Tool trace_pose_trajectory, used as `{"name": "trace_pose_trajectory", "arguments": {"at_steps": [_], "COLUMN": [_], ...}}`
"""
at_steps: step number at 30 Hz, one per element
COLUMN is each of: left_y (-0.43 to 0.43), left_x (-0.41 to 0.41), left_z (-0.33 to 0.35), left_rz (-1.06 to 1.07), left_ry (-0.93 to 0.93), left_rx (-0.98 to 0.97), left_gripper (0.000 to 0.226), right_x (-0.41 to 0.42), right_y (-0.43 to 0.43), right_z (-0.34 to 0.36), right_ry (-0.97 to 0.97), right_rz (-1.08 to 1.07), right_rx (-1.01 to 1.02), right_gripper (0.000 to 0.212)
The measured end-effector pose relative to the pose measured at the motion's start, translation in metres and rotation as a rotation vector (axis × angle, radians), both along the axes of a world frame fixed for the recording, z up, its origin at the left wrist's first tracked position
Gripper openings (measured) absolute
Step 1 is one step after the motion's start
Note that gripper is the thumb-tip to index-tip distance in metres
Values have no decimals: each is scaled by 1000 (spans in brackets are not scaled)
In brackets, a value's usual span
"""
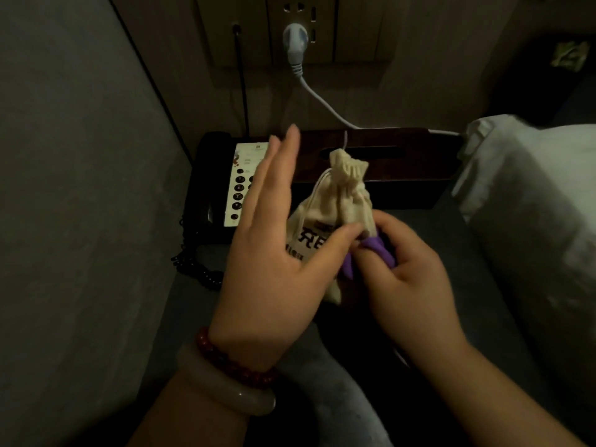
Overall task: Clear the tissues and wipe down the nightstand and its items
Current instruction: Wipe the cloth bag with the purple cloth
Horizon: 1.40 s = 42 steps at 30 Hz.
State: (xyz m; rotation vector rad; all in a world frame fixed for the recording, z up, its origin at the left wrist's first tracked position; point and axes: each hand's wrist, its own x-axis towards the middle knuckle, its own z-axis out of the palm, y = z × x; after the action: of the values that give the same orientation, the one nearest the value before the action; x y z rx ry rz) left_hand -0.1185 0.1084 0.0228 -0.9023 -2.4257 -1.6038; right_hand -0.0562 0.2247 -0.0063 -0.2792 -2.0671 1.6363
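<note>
1. Step in hand, as judged: wiping an item. The drawstring pouch (342, 195) is held above the counter (451, 227), in front of the tissue box (403, 162) at its back edge.
2. The right hand (409, 272) has its fingers curled round the purple cloth (377, 250), pressed to the pouch's lower side.
3. The left hand (274, 253) has its fingers straight, with the thumb touching the pouch.
4. The next move calls for steadying the pouch and drawing the cloth across it.

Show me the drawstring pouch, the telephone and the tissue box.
drawstring pouch (350, 196), head view, on its gathered upper cloth.
telephone (239, 201), head view, on its keypad panel.
tissue box (425, 156), head view, on its dark top.
</note>
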Motion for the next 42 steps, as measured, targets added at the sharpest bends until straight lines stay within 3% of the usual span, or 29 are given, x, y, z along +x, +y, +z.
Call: {"name": "trace_pose_trajectory", "arguments": {"at_steps": [2, 11, 21, 35, 42], "left_y": [-2, -3, 33, 96, 100], "left_x": [-2, -11, -58, -155, -168], "left_z": [-1, -5, 45, 36, 43], "left_rz": [4, 67, 253, 214, 229], "left_ry": [175, 349, 568, 339, 357], "left_rx": [-122, -108, -100, -279, -311], "left_gripper": [81, 47, 32, 38, 36], "right_x": [0, 1, -1, -3, -3], "right_y": [8, 18, 36, 47, 46], "right_z": [5, 8, 1, 0, -2], "right_ry": [-2, -35, 56, -29, -36], "right_rz": [55, 184, -380, -352, -333], "right_rx": [34, 96, 228, 204, 201], "right_gripper": [42, 42, 41, 41, 38]}}
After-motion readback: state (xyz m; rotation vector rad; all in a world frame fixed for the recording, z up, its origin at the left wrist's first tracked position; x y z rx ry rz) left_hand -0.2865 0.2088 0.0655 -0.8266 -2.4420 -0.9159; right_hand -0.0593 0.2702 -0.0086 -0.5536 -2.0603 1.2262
